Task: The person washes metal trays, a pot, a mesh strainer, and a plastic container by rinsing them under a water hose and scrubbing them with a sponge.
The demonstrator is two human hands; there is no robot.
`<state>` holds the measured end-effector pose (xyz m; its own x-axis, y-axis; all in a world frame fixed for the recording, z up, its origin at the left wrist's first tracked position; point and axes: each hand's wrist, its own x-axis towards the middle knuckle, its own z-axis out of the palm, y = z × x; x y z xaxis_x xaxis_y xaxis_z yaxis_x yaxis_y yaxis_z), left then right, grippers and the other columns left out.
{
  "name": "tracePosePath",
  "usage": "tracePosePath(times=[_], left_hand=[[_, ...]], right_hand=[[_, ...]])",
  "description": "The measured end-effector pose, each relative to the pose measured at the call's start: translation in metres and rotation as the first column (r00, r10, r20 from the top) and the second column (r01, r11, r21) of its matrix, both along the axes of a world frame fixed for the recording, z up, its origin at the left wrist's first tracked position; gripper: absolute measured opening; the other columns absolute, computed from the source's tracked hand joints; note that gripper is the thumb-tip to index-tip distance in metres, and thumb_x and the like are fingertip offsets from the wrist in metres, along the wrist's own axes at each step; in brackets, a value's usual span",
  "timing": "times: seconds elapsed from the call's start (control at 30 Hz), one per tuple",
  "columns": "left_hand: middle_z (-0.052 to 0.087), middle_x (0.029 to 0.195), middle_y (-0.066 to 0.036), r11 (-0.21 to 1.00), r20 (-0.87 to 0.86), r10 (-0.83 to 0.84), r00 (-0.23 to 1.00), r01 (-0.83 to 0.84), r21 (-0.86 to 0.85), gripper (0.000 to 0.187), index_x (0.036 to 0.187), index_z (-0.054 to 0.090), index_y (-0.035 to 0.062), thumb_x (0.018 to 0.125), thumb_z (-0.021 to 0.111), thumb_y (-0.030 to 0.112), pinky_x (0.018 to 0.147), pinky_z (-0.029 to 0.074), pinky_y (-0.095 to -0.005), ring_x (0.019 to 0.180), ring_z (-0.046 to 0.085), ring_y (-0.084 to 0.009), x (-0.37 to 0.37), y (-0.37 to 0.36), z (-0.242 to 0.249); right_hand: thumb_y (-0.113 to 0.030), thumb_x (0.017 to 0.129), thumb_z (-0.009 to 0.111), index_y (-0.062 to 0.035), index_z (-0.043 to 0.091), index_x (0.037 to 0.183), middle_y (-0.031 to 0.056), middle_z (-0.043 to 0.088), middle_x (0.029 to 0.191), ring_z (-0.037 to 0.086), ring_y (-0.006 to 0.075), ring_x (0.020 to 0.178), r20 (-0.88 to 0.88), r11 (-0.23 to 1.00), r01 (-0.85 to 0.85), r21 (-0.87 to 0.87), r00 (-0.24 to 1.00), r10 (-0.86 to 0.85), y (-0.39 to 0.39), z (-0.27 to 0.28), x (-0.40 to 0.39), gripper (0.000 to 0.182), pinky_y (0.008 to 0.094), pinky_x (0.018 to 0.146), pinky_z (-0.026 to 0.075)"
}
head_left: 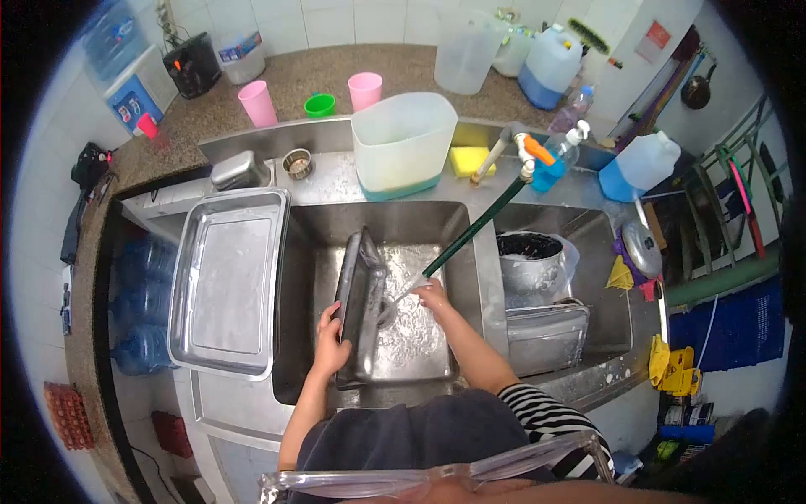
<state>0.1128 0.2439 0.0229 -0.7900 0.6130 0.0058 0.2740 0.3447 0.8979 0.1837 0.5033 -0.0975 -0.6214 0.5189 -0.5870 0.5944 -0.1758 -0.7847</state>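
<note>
A metal tray (359, 311) stands tilted on its side in the left sink basin (302, 252). My left hand (332, 340) is closed on its left edge. My right hand (431, 296) grips the lower end of a green hose (474, 228), which runs down from the tap (531, 155). Water streams from the hose toward the tray and the wet basin floor. Left of the basin, a larger metal tray (231, 281) lies flat on the drainboard.
The right basin holds a metal pot (531, 267) and a metal container (546, 340). Behind the basins stand a large plastic container (403, 143), a yellow sponge (470, 161), a small metal bowl (297, 164) and a spray bottle (554, 166). Pink cups (258, 104) stand farther back.
</note>
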Motion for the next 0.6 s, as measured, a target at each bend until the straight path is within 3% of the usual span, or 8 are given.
tracePosePath(times=[0.07,0.1,0.13,0.23,0.4,0.47,0.53,0.6], left_hand=[[0.036,0.126,-0.015,0.963,-0.259,-0.186,0.948,0.124,-0.239,0.020,0.071,0.047,-0.0043,0.053,0.048,-0.011,0.091,0.035,-0.0347,0.115,0.034,-0.0349,0.002,-0.001,0.018],[0.034,0.129,-0.012,0.945,-0.324,-0.237,0.916,0.139,-0.297,0.022,0.077,0.052,-0.0024,0.056,0.050,-0.010,0.092,0.035,-0.0449,0.116,0.033,-0.0352,0.007,0.001,0.024],[0.034,0.129,-0.012,0.948,-0.331,-0.232,0.915,0.137,-0.287,0.022,0.077,0.052,-0.0024,0.056,0.050,-0.010,0.092,0.035,-0.0449,0.116,0.033,-0.0352,0.015,0.002,0.027],[0.028,0.134,-0.005,0.781,-0.419,-0.434,0.797,0.100,-0.617,0.022,0.086,0.056,0.0047,0.066,0.052,-0.004,0.089,0.030,-0.0614,0.118,0.032,-0.0325,0.029,0.003,0.019],[0.027,0.134,-0.005,0.829,-0.348,-0.308,0.885,0.070,-0.555,0.023,0.089,0.055,0.0048,0.067,0.052,-0.003,0.086,0.036,-0.0556,0.116,0.034,-0.0318,0.037,-0.010,-0.008],[0.026,0.135,-0.005,0.838,-0.273,-0.225,0.935,0.043,-0.544,0.023,0.090,0.055,0.0049,0.068,0.051,-0.003,0.085,0.039,-0.0513,0.115,0.035,-0.0319,0.039,-0.019,-0.012],[0.026,0.135,-0.006,0.842,-0.305,-0.217,0.927,0.019,-0.539,0.024,0.090,0.055,0.0049,0.068,0.051,-0.003,0.085,0.040,-0.0484,0.114,0.036,-0.0320,0.038,-0.024,-0.017],[0.026,0.134,-0.007,0.820,-0.298,-0.224,0.928,0.015,-0.572,0.024,0.090,0.055,0.0053,0.068,0.052,-0.004,0.084,0.041,-0.0476,0.112,0.037,-0.0315,0.039,-0.027,-0.015]], right_hand=[[-0.019,0.073,0.064,-0.0036,0.038,0.119,0.0018,0.052,0.084,0.049,0.0120,0.076,-0.305,0.920,0.277,-0.277,0.882,-0.358,0.002,0.043,0.011,0.055,0.0298,0.066,0.042],[-0.020,0.074,0.064,-0.0050,0.018,0.131,0.0036,0.051,0.096,0.047,0.0128,0.091,-0.339,0.910,0.213,-0.356,0.878,-0.339,0.012,0.053,0.013,0.075,0.0331,0.076,0.040],[-0.020,0.074,0.064,-0.0050,0.018,0.131,0.0036,0.051,0.096,0.047,0.0128,0.091,-0.346,0.914,0.211,-0.347,0.877,-0.334,0.016,0.061,0.013,0.075,0.0331,0.076,0.040],[-0.025,0.076,0.064,-0.0053,0.022,0.130,0.0049,0.053,0.099,0.049,0.0165,0.091,-0.357,0.871,0.191,-0.453,0.856,-0.374,0.018,0.070,0.014,0.071,0.0358,0.080,0.040],[-0.022,0.074,0.066,-0.0103,0.021,0.131,0.0097,0.039,0.122,0.039,0.0236,0.107,-0.308,0.771,0.139,-0.621,0.862,-0.403,0.024,0.060,-0.007,0.073,0.0445,0.089,0.035],[-0.025,0.075,0.065,-0.0138,0.015,0.133,0.0109,0.031,0.128,0.028,0.0270,0.118,-0.193,0.778,0.373,-0.506,0.830,-0.524,0.015,0.071,-0.020,0.077,0.0445,0.092,0.030],[-0.026,0.075,0.064,-0.0158,0.010,0.133,0.0121,0.030,0.130,0.028,0.0294,0.119,-0.164,0.785,0.421,-0.455,0.826,-0.539,0.022,0.059,-0.036,0.080,0.0478,0.092,0.030],[-0.021,0.076,0.062,-0.0130,0.031,0.117,0.0081,0.040,0.115,0.039,0.0274,0.105,-0.167,0.830,0.394,-0.395,0.858,-0.486,0.030,0.043,-0.044,0.052,0.0534,0.087,0.031]])
